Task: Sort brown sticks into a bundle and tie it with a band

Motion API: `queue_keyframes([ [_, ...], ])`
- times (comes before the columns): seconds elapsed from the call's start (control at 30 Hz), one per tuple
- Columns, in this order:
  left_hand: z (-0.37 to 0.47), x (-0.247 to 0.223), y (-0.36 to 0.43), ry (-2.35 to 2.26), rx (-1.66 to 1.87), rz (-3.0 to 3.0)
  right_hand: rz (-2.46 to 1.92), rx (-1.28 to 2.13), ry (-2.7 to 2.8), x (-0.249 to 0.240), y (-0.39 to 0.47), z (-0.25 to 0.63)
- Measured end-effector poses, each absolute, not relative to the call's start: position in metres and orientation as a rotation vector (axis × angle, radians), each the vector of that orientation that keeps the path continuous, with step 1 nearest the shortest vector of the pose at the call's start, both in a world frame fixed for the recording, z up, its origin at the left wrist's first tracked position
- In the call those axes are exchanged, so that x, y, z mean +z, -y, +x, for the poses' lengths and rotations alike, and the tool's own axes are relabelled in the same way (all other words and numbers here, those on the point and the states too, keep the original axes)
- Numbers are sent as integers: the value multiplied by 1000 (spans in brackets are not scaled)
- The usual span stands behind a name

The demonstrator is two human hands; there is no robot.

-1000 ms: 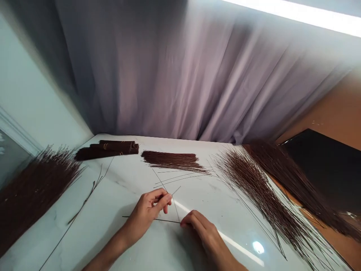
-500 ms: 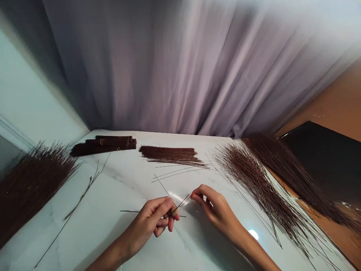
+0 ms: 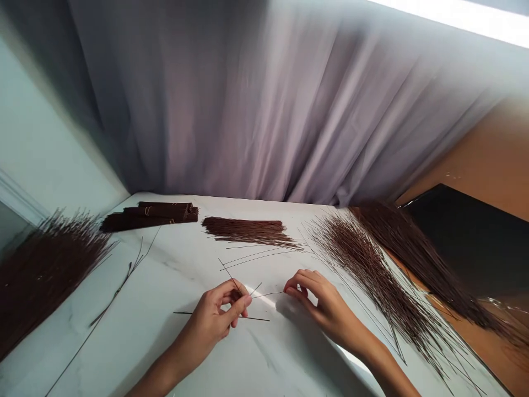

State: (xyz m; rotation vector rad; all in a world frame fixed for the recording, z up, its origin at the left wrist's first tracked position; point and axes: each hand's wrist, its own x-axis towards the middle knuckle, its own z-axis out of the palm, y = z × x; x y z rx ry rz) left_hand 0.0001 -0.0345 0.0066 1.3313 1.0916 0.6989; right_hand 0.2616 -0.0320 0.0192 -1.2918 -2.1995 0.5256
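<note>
Strand point(image 3: 268, 294) bridging the gap above white tabletop point(image 3: 264, 366), left hand point(image 3: 218, 309) pinching it beside crossing strands point(image 3: 228, 275), right hand point(image 3: 320, 296) nipping it farther along! Space between right hand and loose brown bundle point(image 3: 367, 264); far edge point(image 3: 243, 202) well beyond both.

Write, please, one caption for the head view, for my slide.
The left hand and right hand hold a thin strand between them over a white tabletop.
</note>
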Motion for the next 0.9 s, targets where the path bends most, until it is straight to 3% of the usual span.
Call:
queue_keyframes([
  [0.3,-6,3,27,-1060,498,1550,-1252,480,2305,21,24,272],
  [0.63,-7,-7,25,-1078,580,1492,-1228,453,2305,16,28,281],
  [0.9,6,-3,33,-1016,590,1535,-941,-349,2398,22,38,220],
])
